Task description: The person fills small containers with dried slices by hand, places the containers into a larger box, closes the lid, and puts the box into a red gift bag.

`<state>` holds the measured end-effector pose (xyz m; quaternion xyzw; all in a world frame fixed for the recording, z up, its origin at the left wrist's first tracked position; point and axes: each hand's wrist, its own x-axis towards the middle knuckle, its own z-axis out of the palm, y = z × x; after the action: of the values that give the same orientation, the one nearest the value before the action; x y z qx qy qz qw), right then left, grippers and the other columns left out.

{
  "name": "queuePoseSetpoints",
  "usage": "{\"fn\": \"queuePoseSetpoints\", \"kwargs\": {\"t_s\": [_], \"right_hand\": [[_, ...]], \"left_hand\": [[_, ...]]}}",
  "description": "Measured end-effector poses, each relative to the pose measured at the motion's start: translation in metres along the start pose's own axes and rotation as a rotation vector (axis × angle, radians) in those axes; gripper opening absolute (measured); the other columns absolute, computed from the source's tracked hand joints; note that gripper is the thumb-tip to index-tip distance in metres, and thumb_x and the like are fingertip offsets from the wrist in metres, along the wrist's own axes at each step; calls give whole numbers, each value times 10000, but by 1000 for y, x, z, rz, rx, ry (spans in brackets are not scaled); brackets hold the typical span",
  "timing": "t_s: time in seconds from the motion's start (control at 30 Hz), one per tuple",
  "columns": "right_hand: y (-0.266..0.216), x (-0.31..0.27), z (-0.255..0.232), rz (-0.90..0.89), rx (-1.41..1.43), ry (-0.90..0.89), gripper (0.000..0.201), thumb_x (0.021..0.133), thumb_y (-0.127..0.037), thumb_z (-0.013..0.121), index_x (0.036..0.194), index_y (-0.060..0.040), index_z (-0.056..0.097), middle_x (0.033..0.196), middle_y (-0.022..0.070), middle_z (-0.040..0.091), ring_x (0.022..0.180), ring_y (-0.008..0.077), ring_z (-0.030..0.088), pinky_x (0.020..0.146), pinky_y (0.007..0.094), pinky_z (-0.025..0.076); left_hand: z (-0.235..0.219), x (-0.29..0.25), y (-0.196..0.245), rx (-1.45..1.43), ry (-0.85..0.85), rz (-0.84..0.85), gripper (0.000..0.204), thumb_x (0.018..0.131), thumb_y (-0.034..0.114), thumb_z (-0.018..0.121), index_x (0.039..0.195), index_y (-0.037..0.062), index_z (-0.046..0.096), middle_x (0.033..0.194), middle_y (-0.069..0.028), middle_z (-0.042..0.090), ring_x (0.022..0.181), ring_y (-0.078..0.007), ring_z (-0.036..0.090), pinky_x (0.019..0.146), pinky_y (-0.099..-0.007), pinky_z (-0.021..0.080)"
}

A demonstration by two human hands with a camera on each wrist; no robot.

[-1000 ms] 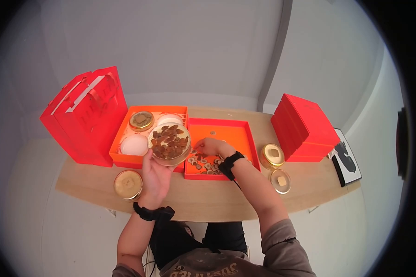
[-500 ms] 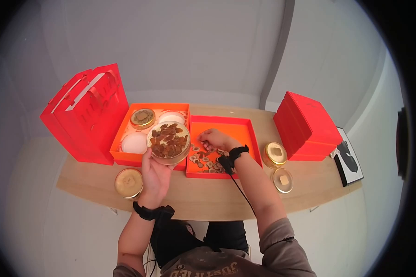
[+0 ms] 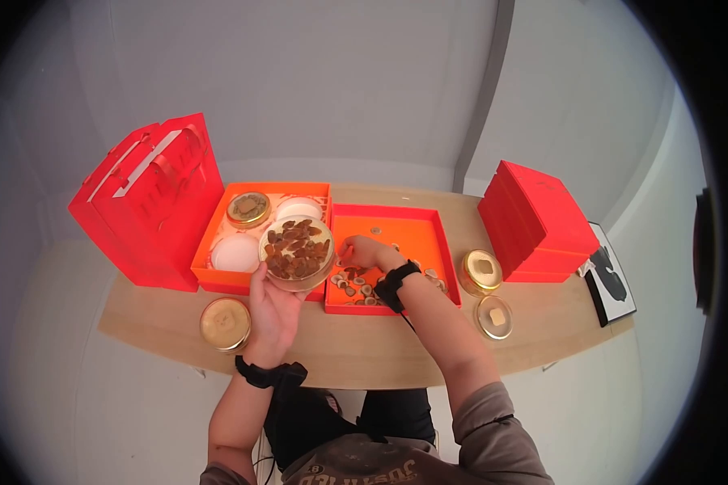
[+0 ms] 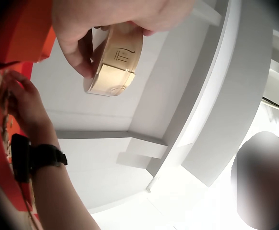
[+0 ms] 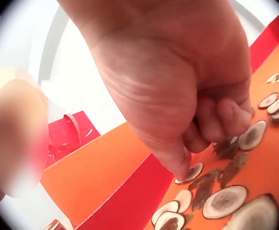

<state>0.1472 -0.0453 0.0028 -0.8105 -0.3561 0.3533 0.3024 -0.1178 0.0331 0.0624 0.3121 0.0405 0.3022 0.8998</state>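
My left hand (image 3: 275,311) grips a round clear container (image 3: 299,283) by its lower left side, tilted up over the left box. Brown dried pieces (image 3: 297,245) cover its top; the left wrist view shows the container's pale printed side (image 4: 118,60). Down in the shallow orange tray (image 3: 404,234), my right hand (image 3: 368,254) has its fingers curled. Its thumb tip pinches a pale, dark-rimmed slice (image 5: 193,173) in the right wrist view, though the index fingertip is mostly hidden. More slices (image 5: 225,201) and brown pieces (image 5: 204,190) lie around it.
An orange box (image 3: 206,279) holds a gold-rimmed jar (image 3: 248,209) and white round wells. Red bags (image 3: 162,210) stand left, red boxes (image 3: 534,226) right. Other jars (image 3: 225,324), (image 3: 482,272) and a round lid-like piece (image 3: 493,317) flank the tray. A framed picture (image 3: 611,279) lies far right.
My right hand has dipped lower in the tray and shifted left, after moving up and away in between. My left hand and the container have barely moved.
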Motion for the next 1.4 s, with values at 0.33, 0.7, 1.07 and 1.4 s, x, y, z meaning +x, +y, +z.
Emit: {"fn": "queuePoseSetpoints", "kwargs": {"t_s": [0.33,0.7,1.07,1.4], "right_hand": [[5,12,-4,17,-138,1,276,854,-188,780,1056,-27,683,887,118,731,712,187,715,605,342,557],[27,32,-18,10,-120,247,272,861,-277,800,961,-32,736,843,97,753,762,190,718,704,350,578],[-4,21,-9,66,-176,252,304,910,-338,690,1062,-80,745,970,131,753,898,286,719,843,403,545],[2,51,7,-8,-431,399,334,875,-300,741,1103,-57,737,1108,189,733,1037,351,703,847,441,565]], "left_hand": [[1,-3,4,-18,14,16,518,1068,373,404,1492,75,398,1513,-126,493,1380,-287,503,1111,-482,449],[-4,-4,5,-20,19,13,523,1068,379,396,1494,75,395,1517,-131,489,1392,-295,490,1127,-501,432],[-5,-4,6,-11,37,7,525,1069,380,389,1495,73,391,1521,-129,484,1396,-297,484,1116,-507,435],[-15,-3,4,-53,24,-4,528,1065,378,437,1471,42,406,1497,-129,505,1374,-273,505,1135,-456,428]]}}
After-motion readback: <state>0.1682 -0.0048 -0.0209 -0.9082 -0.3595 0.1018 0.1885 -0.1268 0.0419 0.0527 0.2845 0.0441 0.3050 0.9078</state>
